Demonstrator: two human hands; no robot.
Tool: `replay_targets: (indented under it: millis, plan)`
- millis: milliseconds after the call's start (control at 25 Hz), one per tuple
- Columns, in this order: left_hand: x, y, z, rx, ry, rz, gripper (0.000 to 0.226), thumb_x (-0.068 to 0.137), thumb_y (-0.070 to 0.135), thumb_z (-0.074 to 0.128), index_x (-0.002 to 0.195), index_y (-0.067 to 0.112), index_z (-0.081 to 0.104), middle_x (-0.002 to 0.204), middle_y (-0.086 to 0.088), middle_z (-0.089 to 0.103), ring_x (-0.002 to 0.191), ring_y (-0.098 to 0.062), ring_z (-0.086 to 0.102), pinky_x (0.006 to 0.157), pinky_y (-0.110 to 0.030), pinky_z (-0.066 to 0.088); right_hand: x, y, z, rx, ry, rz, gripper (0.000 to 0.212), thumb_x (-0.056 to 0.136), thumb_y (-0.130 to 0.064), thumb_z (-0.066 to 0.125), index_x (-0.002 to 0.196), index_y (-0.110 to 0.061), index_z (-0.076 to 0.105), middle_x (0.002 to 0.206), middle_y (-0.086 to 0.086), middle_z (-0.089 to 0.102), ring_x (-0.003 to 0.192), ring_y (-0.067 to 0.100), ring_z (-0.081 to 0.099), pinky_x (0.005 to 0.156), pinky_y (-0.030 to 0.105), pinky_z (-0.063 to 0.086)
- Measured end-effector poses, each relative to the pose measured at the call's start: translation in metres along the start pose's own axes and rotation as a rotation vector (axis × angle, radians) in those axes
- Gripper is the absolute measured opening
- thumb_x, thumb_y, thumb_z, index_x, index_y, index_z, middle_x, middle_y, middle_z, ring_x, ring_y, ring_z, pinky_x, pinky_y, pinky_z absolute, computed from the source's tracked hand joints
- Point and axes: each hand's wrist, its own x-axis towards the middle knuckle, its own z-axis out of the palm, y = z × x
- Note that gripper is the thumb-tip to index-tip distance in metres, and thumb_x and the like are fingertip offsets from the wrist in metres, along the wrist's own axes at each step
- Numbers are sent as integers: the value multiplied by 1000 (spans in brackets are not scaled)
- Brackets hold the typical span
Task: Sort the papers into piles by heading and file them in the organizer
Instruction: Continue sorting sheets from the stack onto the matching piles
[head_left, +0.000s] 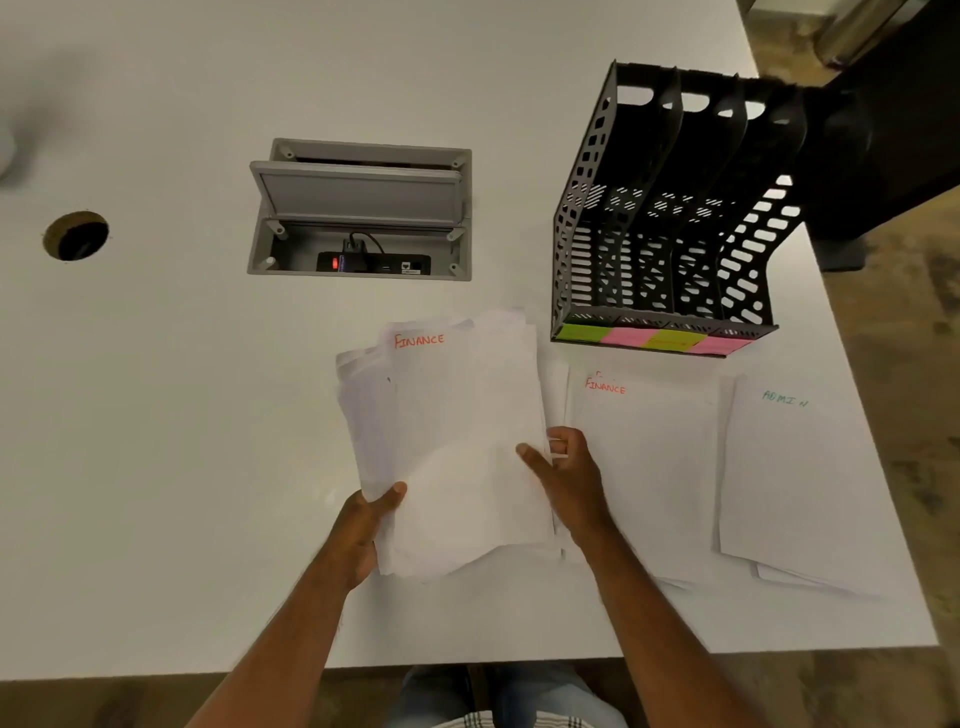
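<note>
Papers (447, 441) in a loose, uneven stack, held a little above the white table (156, 415), long axis running away from the person, heading end far, slightly fanned to the left. Top sheet headed "FINANCE" in red marker (handwritten capitals), otherwise white and nearly blank to the eye. Gripped at the near left corner by the left hand (363, 530), thumb on top, fingers hidden under the sheets. Right edge pinched by the right hand (563, 475), thumb lying across the top sheet and fingers curled behind the edge. Hands apart, one at each side of the stack.

Just right of the stack, flat on the table, a Finance pile (644, 467) with the same red heading, long axis also pointing away. Further right, an Admin pile (795, 478) headed in green, tilted a little, edges uneven, near the table's right edge.

Behind these piles, a black mesh organizer (670, 208) with several upright compartments, green and pink labels (654, 340) along its front lip (writing too small to read). In the table's middle, an open grey cable box (358, 208); far left, a round hole (76, 235).
</note>
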Motion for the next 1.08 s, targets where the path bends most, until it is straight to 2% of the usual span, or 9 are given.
replay_targets:
  millis: [120, 240, 440, 520, 600, 640, 720, 880, 1080]
  plan:
    - [2, -6, 9, 7, -44, -37, 54, 81, 32, 76, 129, 11, 65, 125, -14, 72, 118, -33, 67, 100, -47, 51, 3, 7, -4, -83, 23, 20, 40, 77, -37, 84, 101, -23, 55, 96, -10, 67, 85, 11, 67, 72, 30, 57]
    - [4, -8, 14, 29, -52, -58, 54, 82, 32, 78, 130, 10, 65, 125, -15, 72, 118, -33, 67, 101, -49, 51, 2, 17, -11, -129, 71, 3, 27, 85, -35, 77, 78, -23, 54, 80, -7, 67, 73, 13, 66, 62, 23, 52]
    - [7, -6, 23, 39, -38, -65, 57, 79, 36, 79, 128, 11, 65, 123, -14, 73, 116, -33, 68, 94, -46, 55, 0, 27, -21, -194, 131, -72, 38, 97, -34, 62, 67, -15, 47, 59, -1, 54, 52, 10, 46, 53, 24, 42]
    - [8, -6, 26, 28, -35, -70, 60, 77, 38, 81, 128, 11, 65, 123, -14, 73, 115, -32, 69, 95, -46, 54, -1, 30, -25, -185, 157, -88, 32, 101, -32, 55, 75, -13, 58, 66, 0, 62, 58, 9, 51, 58, 25, 44]
    - [10, -6, 29, 11, -15, -81, 58, 81, 38, 82, 128, 11, 65, 123, -14, 73, 116, -33, 68, 95, -47, 54, -1, 29, -27, -166, 192, -93, 25, 105, -26, 47, 107, -15, 68, 99, -7, 71, 84, 5, 61, 76, 15, 47]
    - [11, -7, 31, 2, -3, -87, 55, 82, 36, 81, 129, 11, 64, 123, -13, 73, 117, -34, 68, 94, -46, 55, -1, 29, -28, -148, 200, -110, 28, 106, -23, 43, 123, -17, 64, 114, -11, 66, 99, 2, 58, 85, 9, 43]
    - [13, -9, 34, -19, 6, -96, 54, 83, 33, 78, 130, 11, 64, 123, -13, 73, 117, -34, 67, 90, -44, 57, 0, 26, -31, -89, 200, -148, 33, 107, -19, 40, 137, -23, 54, 127, -15, 58, 111, 1, 54, 96, 9, 39]
    - [14, -9, 39, -82, -20, -106, 64, 77, 34, 84, 132, 11, 63, 127, -13, 71, 117, -31, 68, 86, -40, 60, 4, 25, -37, -10, 213, -178, 27, 104, -15, 47, 128, -20, 60, 123, -9, 66, 109, 6, 61, 98, 20, 49]
    - [14, -9, 39, -92, -16, -115, 51, 88, 24, 73, 135, 8, 61, 130, -16, 69, 122, -34, 65, 100, -48, 52, 10, 25, -43, 7, 147, -142, 17, 99, -20, 56, 100, -33, 67, 97, -19, 71, 89, -2, 66, 71, 5, 48]
